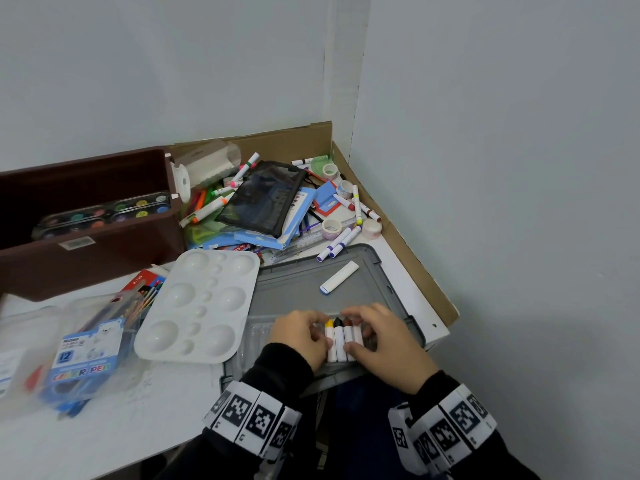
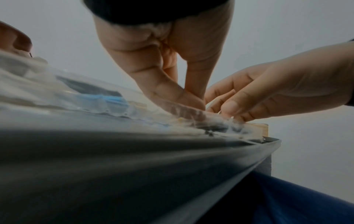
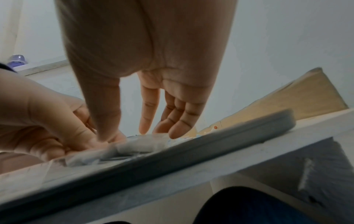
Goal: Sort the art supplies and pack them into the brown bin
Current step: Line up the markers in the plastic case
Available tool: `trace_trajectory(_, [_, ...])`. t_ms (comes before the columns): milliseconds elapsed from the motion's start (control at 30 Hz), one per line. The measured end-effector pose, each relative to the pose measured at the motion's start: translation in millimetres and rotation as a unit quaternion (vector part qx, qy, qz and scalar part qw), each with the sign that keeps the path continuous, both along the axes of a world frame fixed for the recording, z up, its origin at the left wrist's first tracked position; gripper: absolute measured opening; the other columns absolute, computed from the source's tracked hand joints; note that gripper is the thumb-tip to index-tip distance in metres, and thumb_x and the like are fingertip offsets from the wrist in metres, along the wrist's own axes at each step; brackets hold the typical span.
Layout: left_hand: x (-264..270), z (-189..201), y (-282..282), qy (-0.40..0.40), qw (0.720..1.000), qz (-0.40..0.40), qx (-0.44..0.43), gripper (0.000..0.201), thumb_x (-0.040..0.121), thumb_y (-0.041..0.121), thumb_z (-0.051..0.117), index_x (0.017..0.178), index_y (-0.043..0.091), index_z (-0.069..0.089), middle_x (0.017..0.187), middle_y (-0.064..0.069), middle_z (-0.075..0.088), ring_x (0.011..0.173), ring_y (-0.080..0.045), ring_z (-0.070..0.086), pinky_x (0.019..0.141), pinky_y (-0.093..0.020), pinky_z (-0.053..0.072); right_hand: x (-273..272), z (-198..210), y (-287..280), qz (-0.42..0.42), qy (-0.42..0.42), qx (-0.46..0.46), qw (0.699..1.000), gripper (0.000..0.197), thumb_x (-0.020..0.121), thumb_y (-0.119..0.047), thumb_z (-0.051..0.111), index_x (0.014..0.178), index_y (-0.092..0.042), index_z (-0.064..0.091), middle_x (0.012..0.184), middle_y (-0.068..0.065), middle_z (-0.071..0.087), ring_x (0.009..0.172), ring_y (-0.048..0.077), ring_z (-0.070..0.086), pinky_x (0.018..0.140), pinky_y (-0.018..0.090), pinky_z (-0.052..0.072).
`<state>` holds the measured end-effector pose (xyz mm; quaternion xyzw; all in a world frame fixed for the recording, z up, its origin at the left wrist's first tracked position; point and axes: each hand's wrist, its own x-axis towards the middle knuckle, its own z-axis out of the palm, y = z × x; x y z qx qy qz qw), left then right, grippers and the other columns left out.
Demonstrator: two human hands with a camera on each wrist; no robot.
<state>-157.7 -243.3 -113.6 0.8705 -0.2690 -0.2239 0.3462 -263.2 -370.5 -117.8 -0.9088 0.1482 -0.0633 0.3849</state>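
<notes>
Together left hand (image 1: 302, 336), right hand (image 1: 382, 339) pinch crayons (image 1: 341, 337) over grey lid (image 1: 311, 289).

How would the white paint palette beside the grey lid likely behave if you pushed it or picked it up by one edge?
The white paint palette looks like thin moulded plastic, so it is probably light and would slide easily on the white table. Lying flat and wide, it seems unlikely to roll or tip. Its domed wells suggest a stiffened shell, though lifted by one edge it might flex slightly.

Bin (image 1: 104, 258) rear left; palette (image 1: 197, 306) before it; lid (image 1: 298, 289) right of palette; marker (image 1: 339, 277) on lid.
</notes>
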Motion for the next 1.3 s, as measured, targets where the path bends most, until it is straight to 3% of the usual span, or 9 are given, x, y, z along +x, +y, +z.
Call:
trace_trajectory(100, [0, 0, -1, 0.008, 1.0, -0.001, 0.01, 0.031, 0.078, 0.015, 0.067, 0.108, 0.02, 0.066, 0.065, 0.008, 0.063, 0.072, -0.011, 0.063, 0.067, -0.011, 0.039, -4, 3, -4, 0.026, 0.017, -0.019, 0.999, 0.054, 0.073, -0.034, 0.072, 0.123, -0.031, 0.051, 0.109, -0.014, 0.043, 0.1, -0.005, 0.042, 0.088, 0.017, 0.037])
trace_trajectory(200, [0, 0, -1, 0.017, 1.0, 0.001, 0.005, 0.03, 0.077, 0.012, 0.067, 0.107, 0.018, 0.066, 0.067, 0.004, 0.066, 0.071, -0.012, 0.064, 0.072, -0.017, 0.046, -5, 5, -8, 0.045, 0.05, -0.073, 0.995, 0.067, 0.069, -0.043, 0.073, 0.129, -0.035, 0.046, 0.127, -0.013, 0.04, 0.12, 0.005, 0.031, 0.1, 0.024, 0.028])
trace_trajectory(367, [0, 2, -1, 0.029, 0.999, 0.013, -0.014, 0.028, 0.077, 0.008, 0.065, 0.104, 0.016, 0.066, 0.063, 0.004, 0.064, 0.067, -0.014, 0.063, 0.071, -0.017, 0.047, 2, 9, -11, 0.055, 0.076, -0.073, 0.993, 0.07, 0.07, -0.042, 0.073, 0.132, -0.036, 0.041, 0.128, -0.011, 0.046, 0.119, 0.009, 0.038, 0.1, 0.03, 0.035])
trace_trajectory(500, [2, 5, 1, 0.03, 0.999, 0.027, -0.033, 0.03, 0.079, 0.003, 0.06, 0.106, 0.013, 0.066, 0.074, -0.006, 0.07, 0.071, -0.019, 0.066, 0.074, -0.022, 0.051, 8, 12, -13, 0.068, 0.082, -0.086, 0.991, 0.071, 0.071, -0.041, 0.071, 0.134, -0.033, 0.04, 0.13, -0.01, 0.045, 0.12, 0.01, 0.037, 0.102, 0.031, 0.035])
trace_trajectory(667, [5, 9, 3, 0.054, 0.996, 0.011, -0.067, 0.034, 0.079, -0.002, 0.059, 0.109, 0.012, 0.065, 0.07, 0.007, 0.059, 0.06, -0.004, 0.053, 0.062, -0.003, 0.042, 15, 11, -18, 0.07, 0.068, -0.087, 0.991, 0.067, 0.075, -0.038, 0.069, 0.135, -0.029, 0.04, 0.137, -0.005, 0.044, 0.127, 0.014, 0.036, 0.101, 0.027, 0.03])
trace_trajectory(800, [3, 14, 4, 0.057, 0.995, -0.005, -0.087, 0.032, 0.079, -0.004, 0.059, 0.108, 0.009, 0.065, 0.079, 0.005, 0.059, 0.063, 0.002, 0.052, 0.063, 0.001, 0.04, 17, 10, -20, 0.079, 0.072, -0.085, 0.991, 0.066, 0.077, -0.035, 0.066, 0.137, -0.029, 0.039, 0.142, -0.001, 0.042, 0.136, 0.015, 0.029, 0.107, 0.031, 0.027])
trace_trajectory(1033, [28, 56, 7, 0.015, 0.99, -0.031, -0.14, 0.021, 0.08, 0.003, 0.062, 0.092, 0.019, 0.068, 0.073, 0.014, 0.06, 0.064, 0.002, 0.056, 0.063, -0.003, 0.043, 37, 39, -42, 0.067, 0.039, -0.084, 0.993, 0.048, 0.084, -0.031, 0.064, 0.129, -0.021, 0.051, 0.126, -0.007, 0.054, 0.111, 0.005, 0.047, 0.094, 0.017, 0.034])
trace_trajectory(1200, [78, 84, -18, -0.063, 0.99, -0.046, -0.12, 0.014, 0.082, 0.008, 0.062, 0.089, 0.019, 0.067, 0.069, 0.015, 0.057, 0.061, 0.005, 0.051, 0.058, -0.002, 0.039, 90, 62, -76, -0.01, 0.045, -0.12, 0.992, 0.027, 0.086, -0.024, 0.059, 0.112, -0.016, 0.063, 0.102, -0.002, 0.063, 0.084, 0.007, 0.049, 0.079, 0.024, 0.042])
trace_trajectory(1300, [120, 90, -47, -0.114, 0.991, -0.053, -0.046, 0.014, 0.083, 0.016, 0.059, 0.094, 0.019, 0.067, 0.076, 0.012, 0.059, 0.068, -0.003, 0.053, 0.064, -0.011, 0.038, 137, 66, -100, -0.044, 0.077, -0.154, 0.984, 0.025, 0.087, -0.022, 0.055, 0.11, -0.015, 0.063, 0.103, 0.003, 0.064, 0.088, 0.015, 0.055, 0.083, 0.029, 0.045])
